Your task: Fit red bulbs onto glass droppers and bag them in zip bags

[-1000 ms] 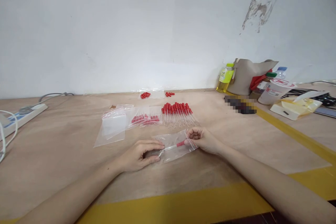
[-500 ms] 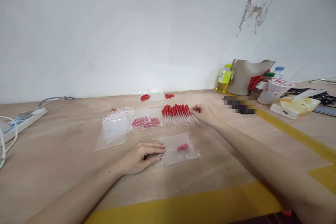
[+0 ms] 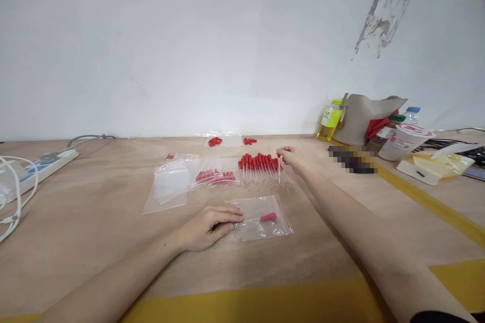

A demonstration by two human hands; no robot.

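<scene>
My right hand (image 3: 291, 157) pinches a glass dropper (image 3: 279, 172) by its red rubber bulb, the clear tube hanging down. To its left lies a row of red-bulbed droppers (image 3: 259, 163), tubes toward me. My left hand (image 3: 215, 223) lies with fingers stretched out on the left edge of a clear zip bag (image 3: 253, 229). In that bag is one dropper with a red bulb (image 3: 269, 217); its tube is hard to make out. Left of the row are clear bags (image 3: 216, 176) with red-bulbed droppers in them, beside flat zip bags (image 3: 170, 186).
Against the wall are loose red bulbs (image 3: 214, 142) on a clear bag. A power strip (image 3: 49, 166) with white cables stands at the left. To the right are a drink bottle (image 3: 330, 121), a grey bag (image 3: 352, 121), a lidded cup (image 3: 403, 144) and a tissue pack (image 3: 435, 167).
My right hand has lifted a dropper, now upright, at the row's right end. My left hand stays on the bag. The whole view has shifted slightly.
</scene>
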